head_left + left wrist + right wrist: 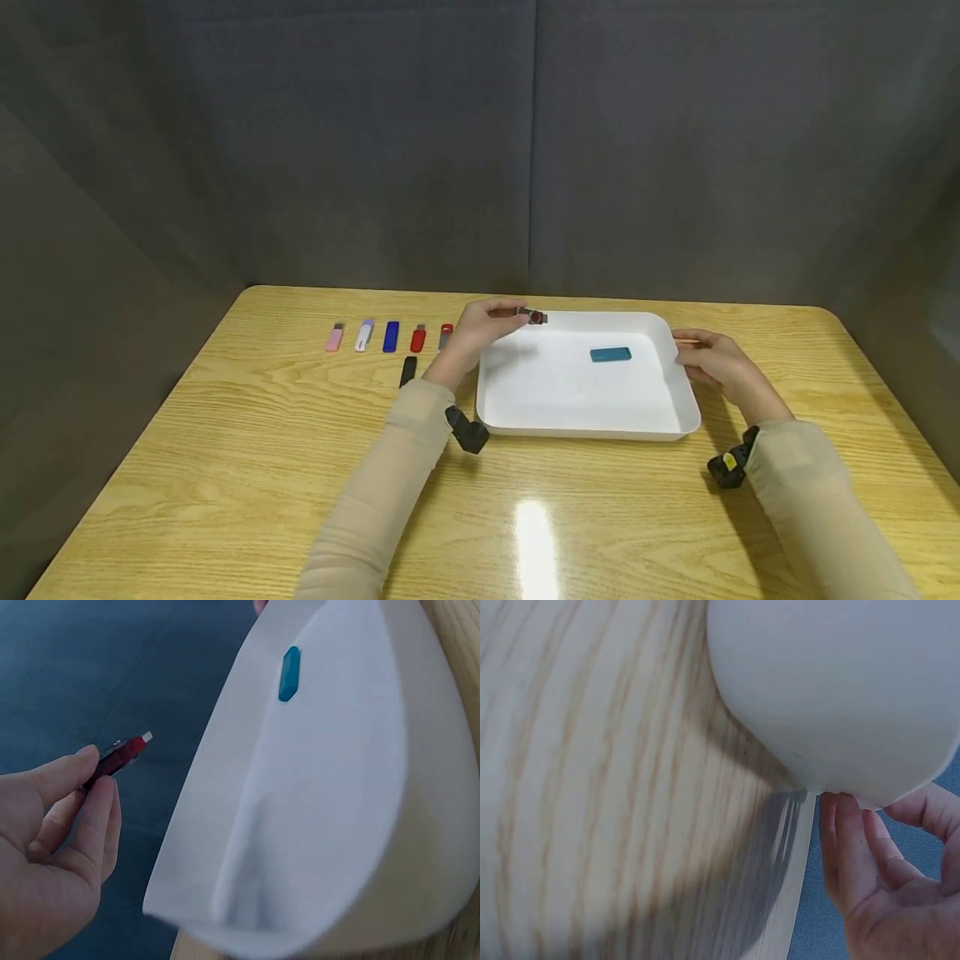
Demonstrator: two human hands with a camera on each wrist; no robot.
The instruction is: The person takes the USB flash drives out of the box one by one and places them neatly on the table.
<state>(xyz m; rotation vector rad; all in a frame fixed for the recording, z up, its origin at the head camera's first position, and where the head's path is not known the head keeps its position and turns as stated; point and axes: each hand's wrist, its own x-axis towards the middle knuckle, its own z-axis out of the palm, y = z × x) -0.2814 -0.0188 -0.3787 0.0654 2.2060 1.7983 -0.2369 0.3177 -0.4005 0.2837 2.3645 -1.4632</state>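
Observation:
Between thumb and fingers my left hand [483, 327] pinches a dark red USB flash drive [118, 759], its plug pointing away from the hand. In the head view this hand is at the back left corner of a white tray [577, 432], the drive overlapping the tray's back rim. A teal USB flash drive [611, 355] lies on the tray floor, right of the middle. My right hand [716, 364] holds the tray's right side, thumb at the rim and fingers against the outer wall in the right wrist view.
Left of the tray a row of USB flash drives lies on the wooden table [247, 467]: pink [334, 337], white and lilac [363, 336], blue [391, 337], red [417, 338], and red and grey [445, 337]. A black one [408, 372] lies nearer, beside my left forearm. Dark curtains [375, 150] surround the table.

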